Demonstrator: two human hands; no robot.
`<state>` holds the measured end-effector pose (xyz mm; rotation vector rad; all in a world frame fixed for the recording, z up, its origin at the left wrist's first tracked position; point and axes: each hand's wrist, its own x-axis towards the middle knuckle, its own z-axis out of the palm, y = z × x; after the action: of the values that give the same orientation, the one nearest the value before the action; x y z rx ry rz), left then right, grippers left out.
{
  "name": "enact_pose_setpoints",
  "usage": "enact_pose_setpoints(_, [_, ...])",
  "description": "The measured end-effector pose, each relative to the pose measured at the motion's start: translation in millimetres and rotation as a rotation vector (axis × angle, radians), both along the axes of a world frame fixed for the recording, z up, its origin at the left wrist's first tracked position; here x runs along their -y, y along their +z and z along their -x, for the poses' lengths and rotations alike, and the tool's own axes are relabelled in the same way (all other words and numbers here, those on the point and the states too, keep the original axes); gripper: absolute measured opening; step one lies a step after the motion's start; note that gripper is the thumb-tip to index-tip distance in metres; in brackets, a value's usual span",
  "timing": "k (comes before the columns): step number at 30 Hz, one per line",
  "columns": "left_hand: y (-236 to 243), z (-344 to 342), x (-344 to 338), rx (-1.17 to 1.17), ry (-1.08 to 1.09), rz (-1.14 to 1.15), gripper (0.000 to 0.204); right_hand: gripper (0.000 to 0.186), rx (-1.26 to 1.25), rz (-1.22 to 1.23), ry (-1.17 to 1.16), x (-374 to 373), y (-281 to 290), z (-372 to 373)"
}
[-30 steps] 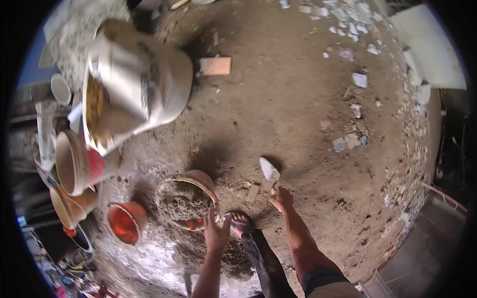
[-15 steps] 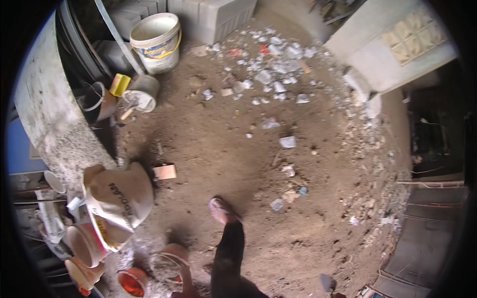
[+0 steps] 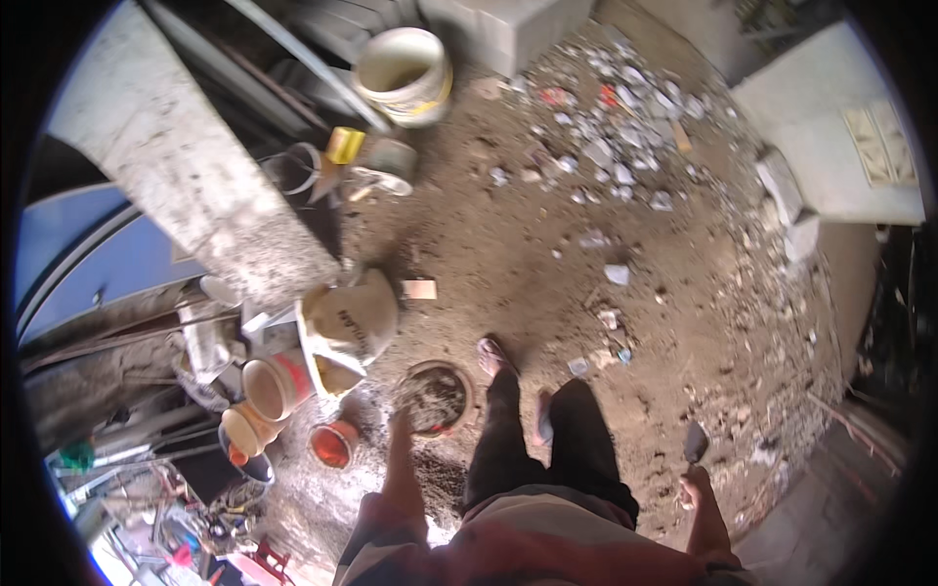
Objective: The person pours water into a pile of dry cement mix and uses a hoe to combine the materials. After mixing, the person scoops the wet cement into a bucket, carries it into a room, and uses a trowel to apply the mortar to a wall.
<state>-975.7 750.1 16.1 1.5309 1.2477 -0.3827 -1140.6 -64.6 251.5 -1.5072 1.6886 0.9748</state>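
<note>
On the left, my left hand (image 3: pixel 402 422) is closed at the near rim of a round bucket (image 3: pixel 469 402) that holds a dark grey, wet-looking mix. Its fingers are small and partly lost against the bucket. My right hand (image 3: pixel 696 485), off to the right, is wrapped round the handle of a trowel (image 3: pixel 696 441), whose dark blade points away from me. Left of the bucket stands a small orange-red pail (image 3: pixel 333 445). A pale printed sack (image 3: pixel 352 314), open at its near end, lies just beyond the bucket.
Several tubs (image 3: pixel 277 388) crowd the left side beside a long pale board (image 3: pixel 186 166). Farther off stand a white bucket (image 3: pixel 403 78) and a yellow container (image 3: pixel 345 146). Broken rubble (image 3: pixel 625 122) is scattered over the dirt floor (image 3: pixel 508 254). A brick piece (image 3: pixel 419 289) lies past my feet.
My view has shifted back and turned, so both legs and both arms now show more fully. The bucket's mix and my right hand with the trowel have come into clearer sight.
</note>
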Motion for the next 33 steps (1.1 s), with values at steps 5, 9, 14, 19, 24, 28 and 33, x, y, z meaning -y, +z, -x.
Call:
enact_pose_setpoints(5, [84, -137, 85, -0.117, 0.065, 0.219, 0.04, 0.043, 0.025, 0.377, 0.396, 63, -14, -42])
enact_pose_setpoints(9, [10, -253, 144, -0.14, 0.276, 0.394, 0.035, 0.045, 0.185, 0.482, 0.434, 103, 0, -108])
enact_pose_setpoints(14, [82, -440, 235, 0.036, 0.167, 0.37, 0.026, 0.033, 0.43, 0.659, 0.557, 124, 76, -372])
enact_pose_setpoints(19, [117, -544, 280, -0.106, 0.23, 0.327, 0.032, 0.027, 0.592, 0.73, 0.69, 176, 114, -537])
enact_pose_setpoints(24, [111, -670, 289, -0.077, 0.268, 0.373, 0.036, 0.018, 0.922, 0.639, 0.808, 257, 117, -732])
enact_pose_setpoints(28, [106, -766, 382, -0.061, 0.135, 0.307, 0.033, 0.03, 0.652, 0.627, 1.205, 363, 132, -817])
enact_pose_setpoints(33, [113, -842, 437, -0.148, 0.312, 0.484, 0.022, 0.032, 0.351, 0.371, 1.336, 401, 121, -931])
